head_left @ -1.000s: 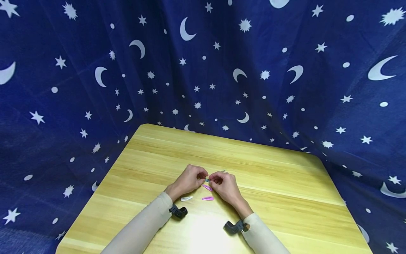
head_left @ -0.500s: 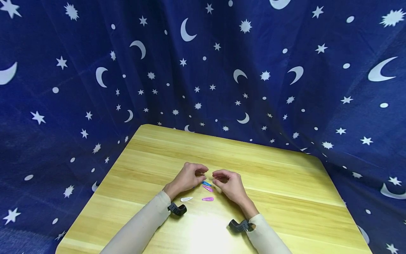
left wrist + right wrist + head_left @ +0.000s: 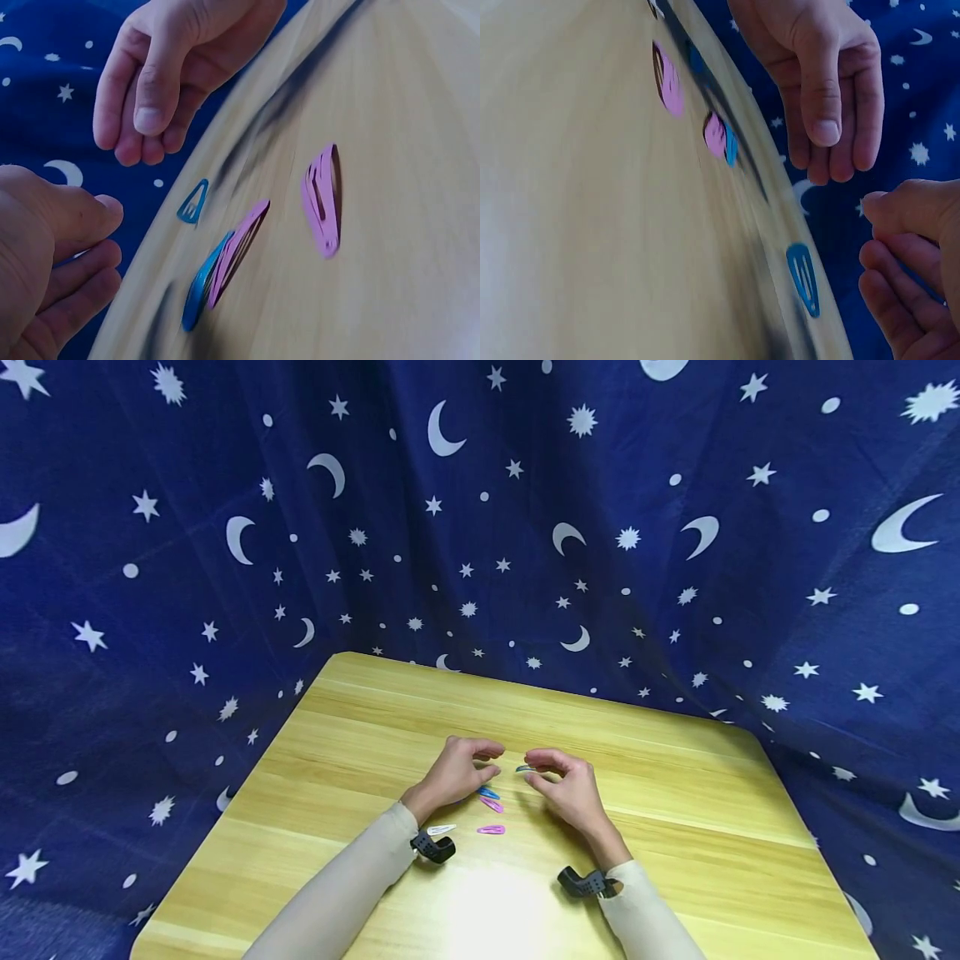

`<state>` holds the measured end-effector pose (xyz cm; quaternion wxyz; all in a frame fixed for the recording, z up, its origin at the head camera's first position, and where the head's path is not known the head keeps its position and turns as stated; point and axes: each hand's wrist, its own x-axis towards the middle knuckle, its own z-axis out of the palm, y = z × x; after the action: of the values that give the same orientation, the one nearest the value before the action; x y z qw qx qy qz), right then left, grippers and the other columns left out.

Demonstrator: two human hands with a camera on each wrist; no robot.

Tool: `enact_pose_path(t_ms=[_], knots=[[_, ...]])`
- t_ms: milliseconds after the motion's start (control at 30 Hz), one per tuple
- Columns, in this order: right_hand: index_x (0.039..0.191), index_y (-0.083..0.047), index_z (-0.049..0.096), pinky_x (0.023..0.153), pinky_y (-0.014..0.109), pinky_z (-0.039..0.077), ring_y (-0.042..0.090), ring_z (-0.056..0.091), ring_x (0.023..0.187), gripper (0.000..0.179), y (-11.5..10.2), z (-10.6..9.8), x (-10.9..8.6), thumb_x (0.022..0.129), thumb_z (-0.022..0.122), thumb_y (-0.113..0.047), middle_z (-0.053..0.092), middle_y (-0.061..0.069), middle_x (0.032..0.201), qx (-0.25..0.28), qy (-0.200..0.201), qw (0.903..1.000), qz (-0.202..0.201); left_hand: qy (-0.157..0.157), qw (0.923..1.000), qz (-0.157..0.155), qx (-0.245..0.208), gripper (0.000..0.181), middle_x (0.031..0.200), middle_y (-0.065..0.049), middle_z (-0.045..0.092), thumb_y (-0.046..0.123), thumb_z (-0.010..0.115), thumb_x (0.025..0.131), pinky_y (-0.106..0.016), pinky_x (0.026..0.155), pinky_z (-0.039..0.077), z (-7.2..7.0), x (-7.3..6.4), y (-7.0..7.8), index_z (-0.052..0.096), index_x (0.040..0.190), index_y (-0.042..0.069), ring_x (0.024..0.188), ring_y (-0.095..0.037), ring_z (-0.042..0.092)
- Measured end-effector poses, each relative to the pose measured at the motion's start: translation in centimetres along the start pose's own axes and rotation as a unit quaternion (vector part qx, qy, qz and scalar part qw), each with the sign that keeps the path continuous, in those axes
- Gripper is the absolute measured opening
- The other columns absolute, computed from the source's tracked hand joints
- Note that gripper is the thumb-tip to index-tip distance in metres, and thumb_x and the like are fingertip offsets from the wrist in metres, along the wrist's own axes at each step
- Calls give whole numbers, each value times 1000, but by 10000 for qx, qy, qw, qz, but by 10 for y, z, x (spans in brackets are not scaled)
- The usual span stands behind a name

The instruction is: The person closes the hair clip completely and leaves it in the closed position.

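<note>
My left hand (image 3: 456, 770) hovers over the table with fingers loosely bent, holding nothing. Just below its thumb lie a blue snap hair clip (image 3: 489, 793) and a pink hair clip (image 3: 492, 805), side by side. My right hand (image 3: 567, 787) is also bare-fingered, its thumb and fingers parted around a teal hair clip (image 3: 524, 768) in the head view. Both wrist views show that teal clip (image 3: 795, 259) lying on the tabletop, apart from the fingertips. Nearer the body are a second pink clip (image 3: 491, 830) and a white clip (image 3: 441, 830).
Another blue clip (image 3: 696, 58) lies in shadow by the left hand. The wooden table (image 3: 675, 827) has a rounded far edge, and a dark blue curtain (image 3: 510, 527) with moons and stars hangs behind it. Each wrist wears a black camera (image 3: 433, 848).
One second ago both hands met with the blue clip between their fingertips. It was let go beside the pink clip; the hands parted, the right moving right, the left slightly forward.
</note>
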<state>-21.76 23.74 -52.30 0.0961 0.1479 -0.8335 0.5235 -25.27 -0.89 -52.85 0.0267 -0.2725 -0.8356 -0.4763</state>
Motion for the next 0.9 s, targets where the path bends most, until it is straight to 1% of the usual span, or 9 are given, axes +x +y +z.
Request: enact_pose_path(t_ms=[133,167,233,333,500,600,767,900], knots=[[118,-4,81,98,44,65,35,79,102,31,6,-7,3,89,88,2,83,15,113,-6,60,10000,48,-4,10000,-2,78,32,123,-10,82,6,83,97,-37,104,62,7,7,3,79,129,5,112,-24,80],[119,-4,81,99,46,65,36,79,103,31,8,-8,4,90,88,2,83,16,114,-6,72,10000,60,-2,10000,-2,93,32,122,-10,82,5,82,97,-37,100,64,9,8,4,79,129,4,112,-24,80],[119,-4,81,99,48,65,38,79,104,31,12,-10,5,89,87,2,83,17,114,-25,88,9999,92,10,9999,-21,117,31,122,-10,83,5,83,96,-35,99,64,13,11,4,79,127,4,111,-24,81],[119,-4,81,99,44,65,38,79,104,32,15,-12,8,89,87,3,82,17,115,-91,103,9998,171,12,9999,-44,121,31,120,-11,83,3,83,96,-32,97,65,19,14,4,79,126,3,109,-24,81],[120,-4,81,95,29,65,34,80,104,32,21,-13,12,89,87,3,83,15,115,-239,50,9991,340,-58,9998,-119,132,29,118,-10,83,3,83,95,-27,94,65,28,19,2,80,124,2,106,-21,81],[122,-1,79,93,25,64,34,80,105,34,25,-13,14,89,85,5,83,16,115,-261,-73,9990,346,-77,9997,-104,204,28,116,-10,84,2,83,95,-25,92,64,33,21,3,80,123,2,104,-19,81],[123,0,79,94,25,64,34,80,106,35,30,-10,18,89,85,7,83,15,115,-374,-222,9986,298,-78,9992,-54,379,26,113,-11,84,0,83,95,-24,90,64,39,24,4,80,120,1,101,-19,81],[122,-1,79,93,27,65,32,81,105,36,33,-7,20,87,85,7,83,14,113,-442,-231,9984,271,-16,9986,-59,516,24,109,-10,84,-1,83,94,-22,88,64,43,27,3,81,117,2,98,-17,81]])
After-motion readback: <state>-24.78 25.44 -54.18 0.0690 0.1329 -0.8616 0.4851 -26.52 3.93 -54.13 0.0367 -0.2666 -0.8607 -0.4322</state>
